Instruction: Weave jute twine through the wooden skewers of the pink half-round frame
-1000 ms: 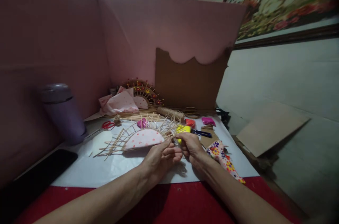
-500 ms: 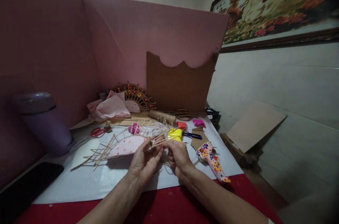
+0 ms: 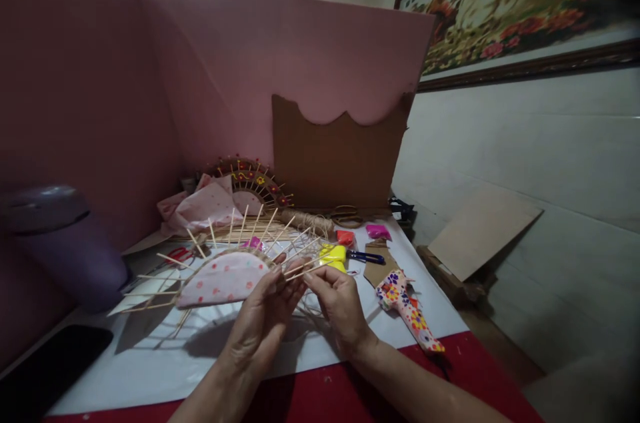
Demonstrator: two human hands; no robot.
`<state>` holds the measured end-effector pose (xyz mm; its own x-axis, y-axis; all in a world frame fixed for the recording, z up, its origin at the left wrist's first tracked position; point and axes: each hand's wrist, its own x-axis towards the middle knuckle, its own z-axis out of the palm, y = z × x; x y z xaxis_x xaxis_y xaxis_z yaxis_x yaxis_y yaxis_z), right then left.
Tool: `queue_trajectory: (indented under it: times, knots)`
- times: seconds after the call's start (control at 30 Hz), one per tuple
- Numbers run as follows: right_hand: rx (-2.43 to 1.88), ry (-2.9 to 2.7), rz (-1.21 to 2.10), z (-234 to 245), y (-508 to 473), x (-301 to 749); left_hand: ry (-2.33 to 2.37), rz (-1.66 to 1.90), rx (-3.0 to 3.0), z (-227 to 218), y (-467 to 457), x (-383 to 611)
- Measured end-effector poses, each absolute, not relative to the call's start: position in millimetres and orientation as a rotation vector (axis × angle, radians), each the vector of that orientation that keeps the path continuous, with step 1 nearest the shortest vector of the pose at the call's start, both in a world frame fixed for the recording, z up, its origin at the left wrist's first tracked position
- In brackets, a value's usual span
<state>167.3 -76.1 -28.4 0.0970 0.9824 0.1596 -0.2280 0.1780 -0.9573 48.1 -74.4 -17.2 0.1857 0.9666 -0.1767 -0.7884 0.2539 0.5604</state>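
A half-round piece covered in pink spotted cloth (image 3: 225, 279), with thin wooden sticks fanning out from its curved edge, is tilted up off the table. My left hand (image 3: 265, 313) is closed on its right end, thumb on top and fingers beneath. Close beside it, my right hand (image 3: 340, 303) is pinched near the rightmost sticks, on what looks like thin twine (image 3: 313, 308); loose loops of it hang between the hands. The exact spot where the fingertips meet the twine is partly hidden.
Behind lie a twine roll (image 3: 307, 221), wooden sticks (image 3: 235, 234) and a finished-looking decorated fan (image 3: 260, 179). To the right are a yellow packet (image 3: 333, 255), a blue-handled cutter (image 3: 365, 257) and a flowered glue gun (image 3: 407, 309). A purple bottle (image 3: 60, 249) and a black phone-like slab (image 3: 60, 363) are left.
The half-round piece has been tilted up and moved left, its spotted face and sticks now showing more. Both hands stay close together, with the right hand still pinched. The view has shifted slightly.
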Motion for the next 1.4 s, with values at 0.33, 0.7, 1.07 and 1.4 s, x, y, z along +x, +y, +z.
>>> queue_trajectory:
  times: [0.33, 0.7, 1.07, 1.4]
  knots:
    - [-1.064, -1.295, 0.831, -26.9, -85.1, 169.1, 0.586, 1.306, 0.491, -6.1, -79.6, 47.2]
    - [-1.167, -1.664, 0.398, -18.7, -88.1, 181.4, 0.612, 1.404, 0.608, -3.2, -82.5, 44.4]
    - [-1.195, -1.91, -0.071, -2.3, -82.8, 199.4, 0.609, 1.335, 0.681, -2.9, -82.9, 43.2]
    - [-1.161, -1.588, 0.351, 5.3, -71.0, 208.3, 0.635, 1.334, 0.511, -1.1, -79.8, 37.8]
